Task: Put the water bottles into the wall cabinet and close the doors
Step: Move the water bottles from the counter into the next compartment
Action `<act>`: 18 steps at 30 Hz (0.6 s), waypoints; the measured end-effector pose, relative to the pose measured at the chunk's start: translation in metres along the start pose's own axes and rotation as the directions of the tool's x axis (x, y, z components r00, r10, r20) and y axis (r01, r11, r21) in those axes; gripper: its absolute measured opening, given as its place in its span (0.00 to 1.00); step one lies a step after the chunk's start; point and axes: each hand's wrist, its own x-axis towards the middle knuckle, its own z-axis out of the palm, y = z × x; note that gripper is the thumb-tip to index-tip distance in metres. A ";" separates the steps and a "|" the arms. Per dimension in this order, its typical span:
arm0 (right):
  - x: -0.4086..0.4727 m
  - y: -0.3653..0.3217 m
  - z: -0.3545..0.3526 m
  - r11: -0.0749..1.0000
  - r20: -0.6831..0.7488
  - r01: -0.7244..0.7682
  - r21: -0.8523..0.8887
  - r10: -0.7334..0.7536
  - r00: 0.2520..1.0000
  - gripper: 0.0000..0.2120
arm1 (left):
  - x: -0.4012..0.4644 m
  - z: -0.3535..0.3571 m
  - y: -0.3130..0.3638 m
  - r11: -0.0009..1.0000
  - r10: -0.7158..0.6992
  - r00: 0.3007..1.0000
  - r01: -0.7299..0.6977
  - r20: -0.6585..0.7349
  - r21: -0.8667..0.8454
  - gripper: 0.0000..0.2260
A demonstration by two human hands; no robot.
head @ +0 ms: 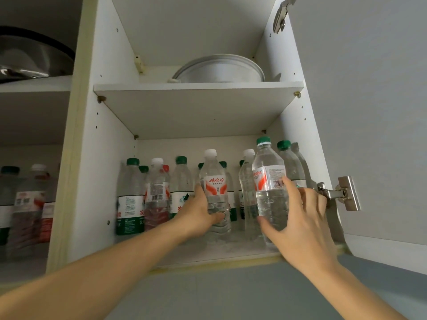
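Two bare forearms in view, no sleeves showing anywhere up to the frame edge. Left hand [198, 213] and right hand [300, 218]: no gloves, rings, watch or wristband seen. Nails short and unpainted where visible. Nothing else of the person in shot.

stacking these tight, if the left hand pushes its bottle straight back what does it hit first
Likely the green-capped bottles right behind the white-capped bottle the left hand grips; depth between them is unclear.
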 end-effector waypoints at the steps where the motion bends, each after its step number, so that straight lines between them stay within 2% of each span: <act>1: -0.001 0.000 0.000 1.000 -0.011 -0.002 -0.014 0.002 1.000 0.45 | -0.001 -0.001 0.003 0.998 0.057 0.997 -0.054 -0.054 0.043 0.44; 3: -0.001 -0.001 0.000 0.999 -0.013 -0.007 -0.034 0.007 1.000 0.44 | -0.002 -0.006 0.011 0.954 0.210 0.963 -0.163 -0.171 0.252 0.54; 4: -0.001 -0.002 0.000 0.999 -0.013 -0.011 -0.033 0.010 1.000 0.44 | 0.000 -0.007 0.014 0.880 0.315 0.926 -0.204 -0.207 0.429 0.56; 5: -0.001 -0.002 -0.001 1.000 -0.013 -0.015 -0.027 0.014 1.000 0.44 | 0.003 -0.007 0.016 0.763 0.419 0.888 -0.231 -0.189 0.603 0.56; 6: 0.000 -0.003 -0.001 1.000 -0.011 -0.017 -0.021 0.017 1.000 0.43 | 0.008 -0.007 0.017 0.637 0.476 0.872 -0.253 -0.114 0.728 0.56; 7: 0.000 -0.003 -0.002 1.000 -0.008 -0.018 -0.018 0.018 1.000 0.43 | 0.012 -0.005 0.018 0.545 0.471 0.882 -0.277 -0.015 0.791 0.56; 8: 0.000 -0.003 -0.002 1.000 -0.002 -0.020 -0.016 0.020 1.000 0.43 | 0.017 -0.003 0.017 0.497 0.428 0.901 -0.296 0.066 0.816 0.55; 10: 0.001 -0.002 -0.002 0.999 0.018 -0.032 -0.012 0.032 0.999 0.44 | 0.025 0.003 0.011 0.484 0.336 0.932 -0.292 0.132 0.825 0.53; 12: 0.001 -0.002 -0.003 0.999 0.045 -0.053 -0.013 0.053 0.998 0.45 | 0.028 0.005 0.007 0.493 0.308 0.942 -0.280 0.136 0.824 0.51; 16: 0.000 -0.005 -0.005 0.995 0.098 -0.103 -0.021 0.104 0.990 0.47 | 0.027 -0.001 -0.003 0.448 0.373 0.915 -0.323 0.154 0.834 0.48; 18: -0.001 -0.008 -0.007 0.992 0.134 -0.127 0.000 0.126 0.983 0.47 | 0.022 -0.004 -0.015 0.465 0.393 0.906 -0.341 0.154 0.817 0.48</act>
